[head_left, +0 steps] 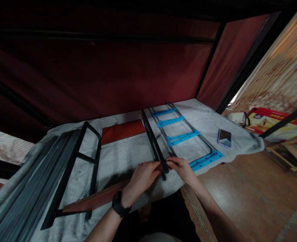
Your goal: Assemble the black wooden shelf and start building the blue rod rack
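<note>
A black metal frame (153,139) stands on edge across the grey cloth, its near end between my two hands. My left hand (144,175) is closed on the near end from the left, its fingertips pressed to the bar. From the right, my right hand (180,167) has thumb and fingers pinched together against the same end; anything small inside the pinch is hidden. Left of my hands, a second black metal frame (86,158) lies joined to a reddish-brown board (95,199) near me. Another reddish-brown board (123,131) spans between the two frames at the back.
Blue plastic brackets (183,137) on thin grey rods lie to the right, with a phone (225,138) beyond them. Dark grey tubes (41,181) are bundled at the left. Small screws (80,176) rest inside the left frame. A dark red panel (113,77) closes off the back.
</note>
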Demonstrator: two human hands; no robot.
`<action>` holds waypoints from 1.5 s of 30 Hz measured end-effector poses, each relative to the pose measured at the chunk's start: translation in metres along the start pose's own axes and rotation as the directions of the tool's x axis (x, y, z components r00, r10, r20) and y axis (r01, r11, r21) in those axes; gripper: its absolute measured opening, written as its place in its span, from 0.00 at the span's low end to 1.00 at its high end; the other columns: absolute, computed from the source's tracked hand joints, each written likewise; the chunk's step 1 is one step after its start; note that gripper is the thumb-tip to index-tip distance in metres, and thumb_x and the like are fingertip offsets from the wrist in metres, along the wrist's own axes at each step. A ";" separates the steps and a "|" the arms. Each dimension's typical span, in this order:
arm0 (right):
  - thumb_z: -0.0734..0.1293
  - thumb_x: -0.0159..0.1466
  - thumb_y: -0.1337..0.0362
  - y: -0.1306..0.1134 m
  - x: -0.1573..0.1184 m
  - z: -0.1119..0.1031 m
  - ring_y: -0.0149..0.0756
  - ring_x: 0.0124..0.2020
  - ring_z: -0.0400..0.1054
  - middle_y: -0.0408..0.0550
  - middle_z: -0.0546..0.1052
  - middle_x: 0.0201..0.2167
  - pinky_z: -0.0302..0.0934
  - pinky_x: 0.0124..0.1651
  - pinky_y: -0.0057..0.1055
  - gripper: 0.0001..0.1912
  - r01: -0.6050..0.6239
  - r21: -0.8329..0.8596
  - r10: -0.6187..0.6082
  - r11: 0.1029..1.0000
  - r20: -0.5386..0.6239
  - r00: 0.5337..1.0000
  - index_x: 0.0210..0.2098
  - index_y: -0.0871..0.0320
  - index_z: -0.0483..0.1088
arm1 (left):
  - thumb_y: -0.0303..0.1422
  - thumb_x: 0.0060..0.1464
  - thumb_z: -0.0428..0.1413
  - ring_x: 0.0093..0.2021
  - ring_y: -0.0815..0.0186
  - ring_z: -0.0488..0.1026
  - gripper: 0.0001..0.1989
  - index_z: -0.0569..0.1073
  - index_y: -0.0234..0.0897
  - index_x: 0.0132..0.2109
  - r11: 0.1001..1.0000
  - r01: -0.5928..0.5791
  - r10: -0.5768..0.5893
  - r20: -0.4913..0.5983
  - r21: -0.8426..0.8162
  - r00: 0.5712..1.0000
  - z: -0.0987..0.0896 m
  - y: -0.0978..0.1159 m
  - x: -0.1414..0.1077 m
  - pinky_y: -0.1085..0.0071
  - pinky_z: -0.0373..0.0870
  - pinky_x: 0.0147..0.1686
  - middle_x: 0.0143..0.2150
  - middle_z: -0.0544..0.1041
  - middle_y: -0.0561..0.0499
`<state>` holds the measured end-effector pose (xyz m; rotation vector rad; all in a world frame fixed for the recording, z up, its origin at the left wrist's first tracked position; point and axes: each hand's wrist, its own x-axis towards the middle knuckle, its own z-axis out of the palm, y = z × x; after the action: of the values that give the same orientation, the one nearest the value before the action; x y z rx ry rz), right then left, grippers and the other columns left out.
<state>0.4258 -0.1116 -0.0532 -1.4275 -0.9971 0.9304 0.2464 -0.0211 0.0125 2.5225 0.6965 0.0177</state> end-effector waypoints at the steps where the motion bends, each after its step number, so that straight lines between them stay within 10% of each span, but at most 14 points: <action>1: 0.68 0.61 0.49 0.000 -0.002 0.000 0.35 0.28 0.68 0.43 0.76 0.25 0.63 0.33 0.31 0.16 0.028 -0.034 -0.029 0.999 -0.008 1.000 0.36 0.54 0.79 | 0.30 0.60 0.51 0.43 0.60 0.78 0.11 0.75 0.42 0.46 1.000 -0.003 0.003 -0.002 -0.004 1.000 0.000 -0.001 0.000 0.70 0.66 0.39 0.45 0.82 0.51; 7: 0.63 0.67 0.53 -0.003 -0.011 -0.005 0.38 0.31 0.71 0.46 0.78 0.30 0.63 0.37 0.33 0.16 0.187 -0.214 -0.180 0.959 0.052 0.982 0.45 0.52 0.78 | 0.30 0.60 0.51 0.43 0.60 0.78 0.10 0.76 0.42 0.45 1.000 0.022 -0.022 0.002 0.004 1.000 0.000 -0.001 0.000 0.70 0.66 0.39 0.44 0.82 0.50; 18: 0.58 0.70 0.53 -0.012 -0.009 -0.006 0.35 0.29 0.66 0.43 0.71 0.26 0.54 0.34 0.31 0.18 0.240 -0.479 -0.197 0.844 0.139 0.970 0.28 0.53 0.70 | 0.29 0.60 0.50 0.42 0.59 0.78 0.09 0.75 0.42 0.42 0.998 0.024 -0.022 -0.033 0.066 0.999 0.004 -0.004 0.003 0.69 0.66 0.38 0.42 0.82 0.51; 26: 0.56 0.67 0.41 0.009 -0.004 0.006 0.32 0.22 0.62 0.40 0.67 0.18 0.53 0.28 0.30 0.28 0.015 -0.174 -0.003 0.985 0.070 0.998 0.22 0.53 0.64 | 0.31 0.61 0.51 0.44 0.59 0.79 0.10 0.72 0.43 0.49 0.999 0.036 -0.037 -0.055 -0.012 0.998 0.004 0.000 0.001 0.69 0.69 0.41 0.44 0.82 0.51; 33: 0.56 0.66 0.39 0.012 -0.001 0.010 0.32 0.19 0.60 0.41 0.65 0.14 0.51 0.26 0.31 0.31 -0.020 -0.197 0.024 0.980 0.020 1.000 0.17 0.53 0.64 | 0.31 0.62 0.52 0.46 0.59 0.79 0.32 0.52 0.50 0.70 0.999 0.042 -0.043 -0.073 -0.004 0.996 0.005 0.004 -0.002 0.67 0.71 0.44 0.48 0.81 0.51; 45: 0.53 0.70 0.43 0.013 -0.013 0.020 0.36 0.25 0.66 0.45 0.71 0.21 0.53 0.30 0.32 0.28 -0.042 -0.326 -0.018 0.944 -0.178 0.984 0.25 0.53 0.68 | 0.34 0.63 0.52 0.48 0.57 0.79 0.30 0.56 0.51 0.70 0.997 0.047 -0.046 -0.021 0.061 0.999 0.005 0.008 0.002 0.66 0.72 0.45 0.51 0.81 0.49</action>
<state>0.4039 -0.1181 -0.0674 -1.7650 -1.0418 0.6479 0.2524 -0.0290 0.0116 2.5676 0.7744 0.0052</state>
